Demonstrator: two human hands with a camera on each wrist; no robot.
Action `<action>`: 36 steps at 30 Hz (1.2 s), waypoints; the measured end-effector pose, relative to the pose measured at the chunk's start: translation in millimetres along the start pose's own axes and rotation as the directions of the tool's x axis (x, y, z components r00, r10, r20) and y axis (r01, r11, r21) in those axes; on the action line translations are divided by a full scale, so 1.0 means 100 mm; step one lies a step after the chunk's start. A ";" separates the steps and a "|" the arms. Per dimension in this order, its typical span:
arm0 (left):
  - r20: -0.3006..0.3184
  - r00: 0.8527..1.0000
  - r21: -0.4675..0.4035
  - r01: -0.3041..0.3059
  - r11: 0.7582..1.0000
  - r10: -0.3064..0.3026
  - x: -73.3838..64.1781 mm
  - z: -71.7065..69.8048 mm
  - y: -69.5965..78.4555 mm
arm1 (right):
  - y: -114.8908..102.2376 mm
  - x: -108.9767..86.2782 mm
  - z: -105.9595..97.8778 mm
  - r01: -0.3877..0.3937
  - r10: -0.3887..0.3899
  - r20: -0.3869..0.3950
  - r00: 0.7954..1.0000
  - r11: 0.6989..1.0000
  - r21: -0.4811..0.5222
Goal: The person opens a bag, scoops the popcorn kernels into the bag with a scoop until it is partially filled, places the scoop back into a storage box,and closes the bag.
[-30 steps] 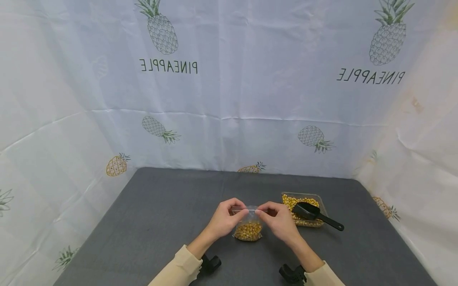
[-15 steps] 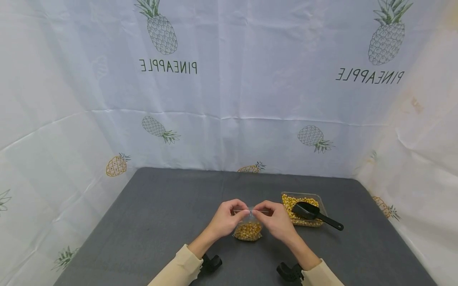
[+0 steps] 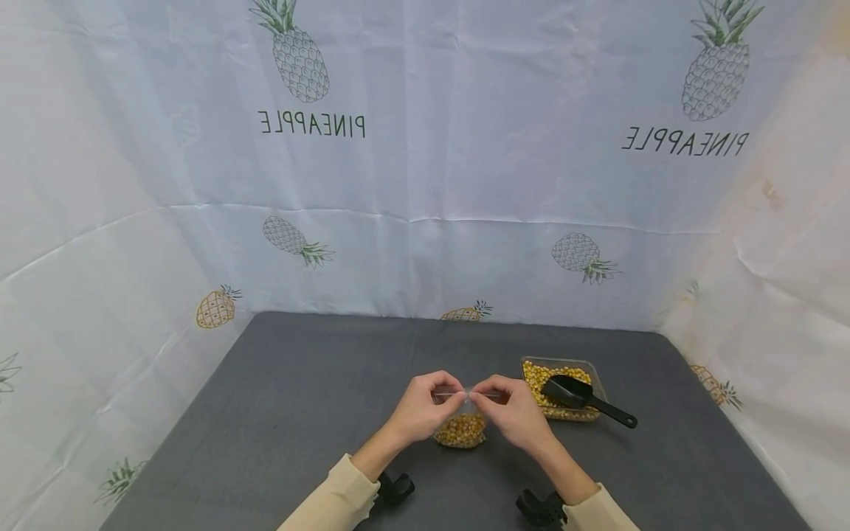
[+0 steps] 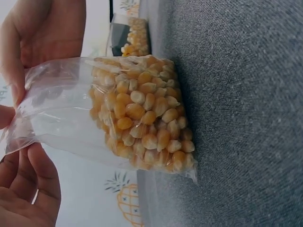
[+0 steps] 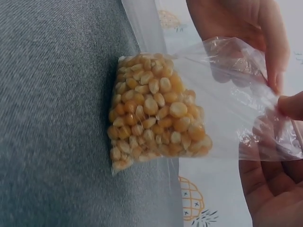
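A clear plastic zip bag stands upright on the grey table, its lower part filled with yellow corn kernels. My left hand pinches the bag's top edge from the left, between thumb and fingers. From the right, my right hand pinches the same edge, the two thumbs nearly meeting at the middle. In the right wrist view the bag's upper film is see-through and creased, with fingers showing behind it. Whether the seal is fastened, I cannot tell.
Right of the bag, a clear rectangular container holds more corn kernels. A black scoop lies in it, its handle sticking out over the right rim. Pineapple-print curtains hang behind and beside the grey table.
My right hand has shifted slightly left along the bag's top edge, and the thumbs are closer together. My left hand has drifted slightly right and down. Container and scoop stay put.
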State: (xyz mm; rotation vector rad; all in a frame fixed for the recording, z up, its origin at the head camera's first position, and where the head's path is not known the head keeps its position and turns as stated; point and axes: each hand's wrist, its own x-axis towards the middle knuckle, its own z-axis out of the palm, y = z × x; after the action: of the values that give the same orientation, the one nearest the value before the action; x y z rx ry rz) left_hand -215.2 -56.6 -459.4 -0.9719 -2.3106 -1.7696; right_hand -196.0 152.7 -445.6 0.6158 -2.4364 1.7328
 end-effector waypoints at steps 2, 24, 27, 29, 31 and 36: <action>0.007 1.000 0.007 -0.002 1.000 0.001 0.00 0.00 0.01 | 0.01 -0.01 -0.02 0.001 -0.001 0.005 1.000 1.000 -0.004; -0.039 0.999 0.099 0.019 0.995 -0.015 -0.06 -0.16 -0.03 | 0.06 -0.07 -0.21 -0.055 0.052 -0.054 0.997 0.997 -0.056; -0.045 0.999 0.091 0.024 0.996 -0.020 -0.08 -0.19 -0.04 | 0.07 -0.08 -0.23 -0.057 0.054 -0.058 0.997 0.997 -0.057; -0.048 0.998 0.084 0.034 0.996 -0.030 -0.08 -0.20 -0.05 | 0.07 -0.09 -0.24 -0.055 0.052 -0.055 0.997 0.997 -0.053; -0.049 0.998 0.075 0.047 0.996 -0.043 -0.09 -0.22 -0.05 | 0.07 -0.09 -0.26 -0.052 0.050 -0.052 0.997 0.998 -0.047; -0.050 0.996 0.051 0.071 0.996 -0.068 -0.09 -0.26 -0.04 | 0.08 -0.10 -0.28 -0.055 0.054 -0.045 0.998 0.998 -0.030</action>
State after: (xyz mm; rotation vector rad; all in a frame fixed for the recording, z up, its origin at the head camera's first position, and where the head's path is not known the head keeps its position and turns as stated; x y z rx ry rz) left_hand -218.0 -84.5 -457.4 -0.8415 -2.3762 -1.7268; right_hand -194.8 183.7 -445.8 0.5073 -2.4678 1.7051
